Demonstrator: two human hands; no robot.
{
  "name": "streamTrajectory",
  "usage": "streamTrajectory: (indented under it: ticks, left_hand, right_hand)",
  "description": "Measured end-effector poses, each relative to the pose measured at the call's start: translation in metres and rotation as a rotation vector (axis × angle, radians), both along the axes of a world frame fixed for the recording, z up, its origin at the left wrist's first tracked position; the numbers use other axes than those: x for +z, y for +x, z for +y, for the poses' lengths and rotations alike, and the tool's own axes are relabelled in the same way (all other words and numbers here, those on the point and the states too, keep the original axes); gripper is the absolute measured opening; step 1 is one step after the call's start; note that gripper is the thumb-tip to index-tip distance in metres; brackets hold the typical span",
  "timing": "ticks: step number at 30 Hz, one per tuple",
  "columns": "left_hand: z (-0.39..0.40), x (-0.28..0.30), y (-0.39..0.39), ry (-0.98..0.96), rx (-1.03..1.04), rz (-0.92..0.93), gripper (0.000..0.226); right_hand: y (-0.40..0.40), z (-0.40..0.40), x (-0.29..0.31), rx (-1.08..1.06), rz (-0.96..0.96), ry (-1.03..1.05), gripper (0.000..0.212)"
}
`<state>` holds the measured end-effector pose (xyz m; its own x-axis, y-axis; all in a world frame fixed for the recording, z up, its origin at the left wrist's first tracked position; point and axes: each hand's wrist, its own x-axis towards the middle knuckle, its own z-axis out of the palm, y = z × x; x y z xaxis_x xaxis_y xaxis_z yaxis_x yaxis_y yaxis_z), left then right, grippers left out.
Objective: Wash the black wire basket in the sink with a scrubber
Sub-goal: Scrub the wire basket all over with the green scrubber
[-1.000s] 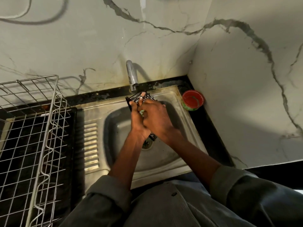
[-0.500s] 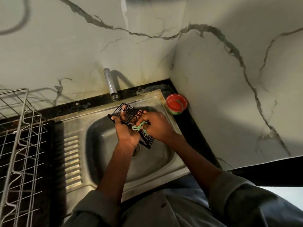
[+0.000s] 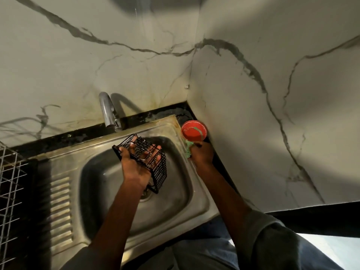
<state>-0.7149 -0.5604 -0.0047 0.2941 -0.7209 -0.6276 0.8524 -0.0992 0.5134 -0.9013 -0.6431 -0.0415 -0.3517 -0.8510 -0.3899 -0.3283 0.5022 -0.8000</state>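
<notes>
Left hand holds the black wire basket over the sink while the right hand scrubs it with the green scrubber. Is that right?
Not quite. In the head view the right hand has the green scrubber off the black wire basket, at the red tub in the corner. The left hand does hold the basket over the sink.

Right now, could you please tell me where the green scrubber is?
The green scrubber is in the right hand, at the sink's right rim, just below the red tub.

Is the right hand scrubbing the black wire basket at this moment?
No, the right hand holds the green scrubber beside the red tub, apart from the black wire basket.
</notes>
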Motion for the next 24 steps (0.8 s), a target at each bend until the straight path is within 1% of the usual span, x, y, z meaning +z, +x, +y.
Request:
streamTrajectory:
  ticks: [1,2,4,5,8,9,11,13,15,16,18,19,20,22,24]
  left_hand:
    - [-0.001,0.0,0.0,0.001,-0.006,-0.003,0.053]
    - [-0.003,0.0,0.0,0.007,-0.015,-0.01,0.054]
    - [-0.004,0.004,-0.002,0.001,-0.021,-0.025,0.053]
    - [-0.004,0.005,-0.004,0.003,-0.031,-0.033,0.054]
    - [-0.007,0.008,-0.007,0.019,-0.073,-0.058,0.058]
    - [-0.008,0.008,-0.007,0.028,-0.086,-0.067,0.06]
    - [-0.008,0.005,-0.005,0.027,-0.114,-0.081,0.063]
    - [-0.008,0.004,-0.003,0.015,-0.134,-0.092,0.065]
    - [-0.008,0.004,-0.001,0.015,-0.134,-0.099,0.067]
    - [-0.009,0.004,-0.001,0.017,-0.134,-0.102,0.067]
    - [-0.01,0.005,0.002,0.025,-0.134,-0.107,0.069]
    - [-0.011,0.005,0.003,0.029,-0.134,-0.104,0.071]
    - [-0.012,0.006,0.004,0.03,-0.132,-0.094,0.07]
    - [-0.012,0.003,0.005,0.036,-0.128,-0.085,0.067]
    - [-0.014,0.0,0.006,0.028,-0.145,-0.091,0.065]
  right_hand:
    - [0.0,0.002,0.017,0.017,0.045,-0.045,0.034]
    - [-0.003,0.0,0.025,0.045,0.1,-0.112,0.035]
    - [-0.006,-0.009,0.038,0.131,0.257,-0.251,0.047]
    - [-0.007,-0.017,0.038,0.187,0.373,-0.284,0.05]
    - [-0.002,-0.039,0.038,0.376,0.759,-0.227,0.04]
    - [0.0,-0.046,0.036,0.424,0.81,-0.201,0.038]
    - [0.003,-0.055,0.032,0.524,0.744,-0.186,0.039]
    - [0.008,-0.064,0.017,0.676,0.61,-0.158,0.046]
    - [0.006,-0.072,-0.005,0.808,0.554,-0.222,0.057]
    - [0.002,-0.074,-0.013,0.865,0.528,-0.23,0.052]
    - [-0.009,-0.078,-0.027,0.948,0.534,-0.26,0.023]
    - [-0.012,-0.075,-0.019,0.955,0.527,-0.301,0.016]
    - [-0.014,-0.071,-0.01,0.928,0.512,-0.325,0.016]
    - [-0.02,-0.069,-0.002,0.826,0.521,-0.347,0.026]
    - [-0.019,-0.066,0.007,0.662,0.618,-0.39,0.04]
